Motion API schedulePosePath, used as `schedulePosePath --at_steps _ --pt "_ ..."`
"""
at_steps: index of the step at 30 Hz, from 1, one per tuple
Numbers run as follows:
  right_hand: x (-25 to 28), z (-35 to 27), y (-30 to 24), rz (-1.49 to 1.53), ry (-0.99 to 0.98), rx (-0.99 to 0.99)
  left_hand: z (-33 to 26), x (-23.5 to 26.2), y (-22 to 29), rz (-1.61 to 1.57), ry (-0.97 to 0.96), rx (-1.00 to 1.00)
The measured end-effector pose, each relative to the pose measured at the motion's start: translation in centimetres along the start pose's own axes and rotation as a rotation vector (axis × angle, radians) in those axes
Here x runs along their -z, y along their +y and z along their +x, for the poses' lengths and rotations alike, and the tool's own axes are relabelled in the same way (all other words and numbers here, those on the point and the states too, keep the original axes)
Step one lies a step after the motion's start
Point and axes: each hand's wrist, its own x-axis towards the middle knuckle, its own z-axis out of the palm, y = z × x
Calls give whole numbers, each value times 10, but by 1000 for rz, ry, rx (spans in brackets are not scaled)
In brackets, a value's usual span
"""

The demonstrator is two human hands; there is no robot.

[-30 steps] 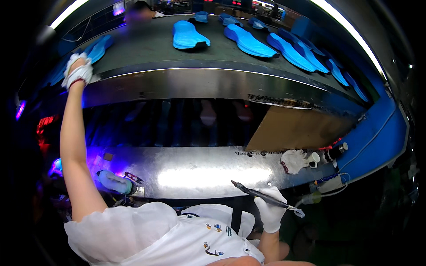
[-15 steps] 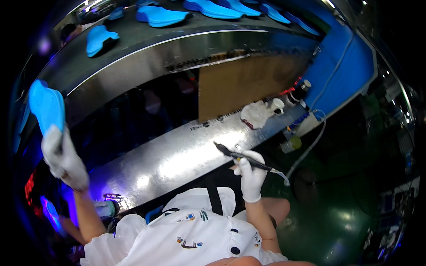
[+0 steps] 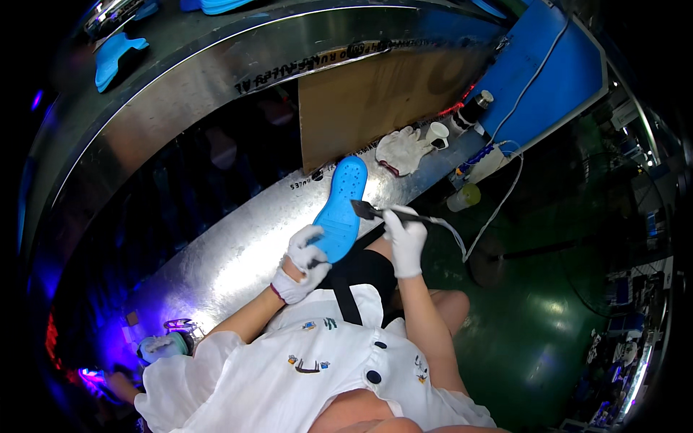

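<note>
The blue sole (image 3: pixel 341 209) is out over the worktop (image 3: pixel 234 252), its near end held by the left hand (image 3: pixel 299 265), fingers curled around the rim. I'd guess it's light, springy and hard to break, best held by that rim. The right hand (image 3: pixel 404 242) has its fingers wrapped round a dark brush (image 3: pixel 368 210).

The left hand (image 3: pixel 302 265) is covering part of the near end of the blue sole (image 3: pixel 343 209). The right hand (image 3: pixel 406 242) is hiding part of the handle of the black tool (image 3: pixel 369 211). The top edge is cutting off other blue soles (image 3: pixel 222 6). Shadow is obscuring the pale shapes (image 3: pixel 222 148) under the shelf (image 3: pixel 170 85).
</note>
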Motion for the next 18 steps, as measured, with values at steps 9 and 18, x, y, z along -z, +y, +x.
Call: schedulePosePath --at_steps 9,18 --pt "-63 13 26 -733 -77 484 51 2 -21 -1881 -71 1182" --pt "-17 -25 -43 -429 -251 313 68 -18 20 -1960 69 920"
